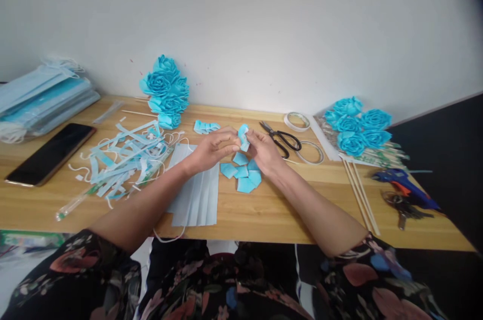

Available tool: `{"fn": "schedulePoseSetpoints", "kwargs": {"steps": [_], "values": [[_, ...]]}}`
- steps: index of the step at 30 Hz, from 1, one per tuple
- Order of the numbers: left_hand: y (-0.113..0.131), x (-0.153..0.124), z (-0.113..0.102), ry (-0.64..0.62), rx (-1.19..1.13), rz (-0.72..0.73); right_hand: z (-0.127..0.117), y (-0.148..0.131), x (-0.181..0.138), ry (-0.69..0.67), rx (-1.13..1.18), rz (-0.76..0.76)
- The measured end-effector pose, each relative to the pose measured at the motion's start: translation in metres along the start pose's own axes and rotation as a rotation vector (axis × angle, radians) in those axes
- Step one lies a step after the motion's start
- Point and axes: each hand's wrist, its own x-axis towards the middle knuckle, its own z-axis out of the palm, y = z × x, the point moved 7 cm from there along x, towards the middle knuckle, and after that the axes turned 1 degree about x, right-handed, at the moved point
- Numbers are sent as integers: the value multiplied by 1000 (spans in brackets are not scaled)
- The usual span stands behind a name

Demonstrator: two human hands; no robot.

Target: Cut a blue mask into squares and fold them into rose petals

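Between my two hands, above the middle of the table, is a small curled blue petal (pixel 243 137) with a white inner side. My left hand (pixel 214 148) pinches its left edge with thumb and fingertips. On the other edge, my right hand (pixel 263 151) grips it, its fingers partly hidden behind the petal. Several flat blue cut petals (pixel 245 182) lie overlapping on the wood just below. A short row of curled blue petals (pixel 206 127) rests behind my left hand. Under my left forearm lies a pleated face mask (pixel 199 196).
Scissors (pixel 281 137) and tape rolls (pixel 297 122) lie right of my hands. Blue flowers (pixel 168 91) stand at the back left, more flowers (pixel 356 126) at right near sticks (pixel 360 194) and a glue gun (pixel 405 184). Mask scraps (pixel 124 154), a phone (pixel 53 154) and stacked masks (pixel 45 93) fill the left.
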Motion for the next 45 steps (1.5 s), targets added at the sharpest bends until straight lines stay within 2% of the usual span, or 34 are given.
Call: {"fn": "schedulePoseSetpoints", "kwargs": {"steps": [3, 7, 15, 20, 23, 26, 28, 34, 37, 40, 45], "values": [[1, 0, -5, 53, 16, 28, -1, 3, 3, -13, 94, 37], [-10, -3, -9, 133, -23, -55, -9, -1, 7, 32, 117, -40], [-4, -7, -4, 103, -76, -128, -13, -11, 0, 117, -10, -202], [-4, -10, -5, 30, -31, -101, -27, -10, 5, 247, 28, -182], [-10, -11, -10, 88, -93, -83, -38, -9, 10, 302, 84, -167], [-21, -11, -18, 226, -137, -140, -35, -13, 9, 272, 35, -199], [-27, -10, -18, 258, -150, -209, -28, -17, 5, 230, -63, -226], [-30, -7, -8, 180, -113, -355, -10, -18, -5, 112, -298, -244], [-33, -7, -7, 197, -131, -388, -10, -18, -6, 98, -367, -263], [-36, -8, -9, 230, -132, -398, -12, -18, -5, 100, -350, -259], [-40, -9, -13, 256, -67, -393, -5, -15, -2, -32, -324, -224]]}}
